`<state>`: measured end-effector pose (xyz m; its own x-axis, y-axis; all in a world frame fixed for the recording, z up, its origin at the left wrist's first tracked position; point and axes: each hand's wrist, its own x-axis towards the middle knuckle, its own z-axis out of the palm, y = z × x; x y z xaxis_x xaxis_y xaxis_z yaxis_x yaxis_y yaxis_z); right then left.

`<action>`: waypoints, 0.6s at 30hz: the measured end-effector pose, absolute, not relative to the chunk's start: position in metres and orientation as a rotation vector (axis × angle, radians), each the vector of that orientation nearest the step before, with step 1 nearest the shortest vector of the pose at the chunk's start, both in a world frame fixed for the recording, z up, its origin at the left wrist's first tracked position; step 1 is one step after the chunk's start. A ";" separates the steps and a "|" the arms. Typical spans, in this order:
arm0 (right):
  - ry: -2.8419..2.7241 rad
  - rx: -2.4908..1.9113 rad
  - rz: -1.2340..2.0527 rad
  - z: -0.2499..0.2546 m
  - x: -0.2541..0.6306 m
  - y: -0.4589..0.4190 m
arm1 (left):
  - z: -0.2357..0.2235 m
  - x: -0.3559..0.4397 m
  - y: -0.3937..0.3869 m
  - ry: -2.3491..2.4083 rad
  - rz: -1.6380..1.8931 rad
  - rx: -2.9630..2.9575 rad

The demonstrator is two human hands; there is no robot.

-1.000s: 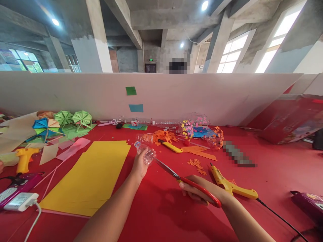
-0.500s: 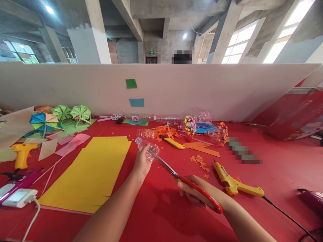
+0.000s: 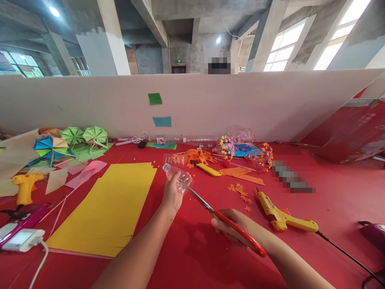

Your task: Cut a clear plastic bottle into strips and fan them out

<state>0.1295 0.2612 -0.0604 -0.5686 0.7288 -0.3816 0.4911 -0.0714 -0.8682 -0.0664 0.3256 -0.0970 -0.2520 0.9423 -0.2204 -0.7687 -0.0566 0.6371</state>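
Observation:
My left hand (image 3: 174,190) grips the clear top part of a plastic bottle (image 3: 170,170), its capped neck pointing up and left. In my right hand (image 3: 230,224) are scissors (image 3: 237,232) with red handles, the fingers wrapped round them. The blades reach up and left to the cut edge of the bottle piece and touch it or lie just inside; I cannot tell which. Their points are hard to make out against the clear plastic. Beyond the bottle lie orange paper scraps (image 3: 200,157) and a yellow utility knife (image 3: 207,169).
Yellow paper sheets (image 3: 105,208) lie left of my left arm. A yellow glue gun (image 3: 281,216) with a black cord rests at right, near orange paper stars (image 3: 240,192). Star-covered bottle pieces (image 3: 261,157) stand farther back. A white partition (image 3: 120,104) borders the red table (image 3: 186,257).
The scissor handles look closer together than before. Both hands keep their hold on the bottle piece and scissors, and the whole view has shifted slightly.

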 end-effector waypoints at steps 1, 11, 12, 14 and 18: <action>-1.979 -1.331 1.704 -0.060 0.129 0.261 | -0.097 -0.066 0.325 0.794 1.665 0.315; -1.928 -1.324 1.775 -0.055 0.126 0.261 | -0.090 -0.060 0.320 0.861 1.669 0.361; -1.935 -1.328 1.766 -0.056 0.126 0.261 | -0.090 -0.060 0.320 0.862 1.668 0.370; -1.947 -1.328 1.746 -0.057 0.127 0.261 | -0.090 -0.058 0.319 0.863 1.668 0.379; -1.960 -1.329 1.733 -0.060 0.129 0.261 | -0.090 -0.058 0.318 0.844 1.680 0.381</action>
